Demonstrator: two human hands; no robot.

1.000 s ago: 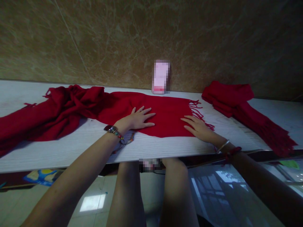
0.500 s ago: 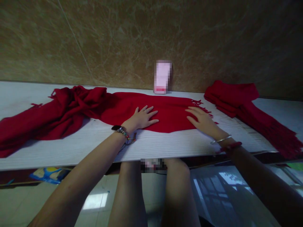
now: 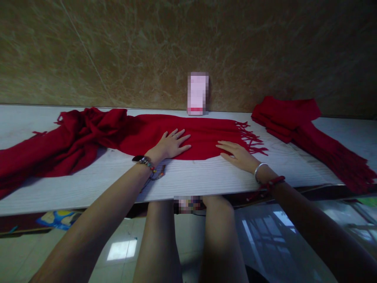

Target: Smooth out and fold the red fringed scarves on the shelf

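Note:
A red fringed scarf [image 3: 206,131] lies spread flat across the middle of the white table [image 3: 191,177], its left part bunched in a heap [image 3: 73,133]. My left hand [image 3: 171,144] rests flat on the scarf's near edge, fingers spread. My right hand [image 3: 237,154] lies flat with fingers apart at the scarf's near right corner, just short of the fringe [image 3: 250,137]. Neither hand holds anything.
A folded red scarf [image 3: 297,122] with fringe hanging toward the table edge lies at the right. A pink box [image 3: 198,93] stands against the brown marbled wall behind the scarf. My knees show under the table's front edge, above a glossy floor.
The scarf's near edge has moved farther from me. My right hand went out to the fringed end, then came back left toward the near corner. My left hand stayed flat on the cloth.

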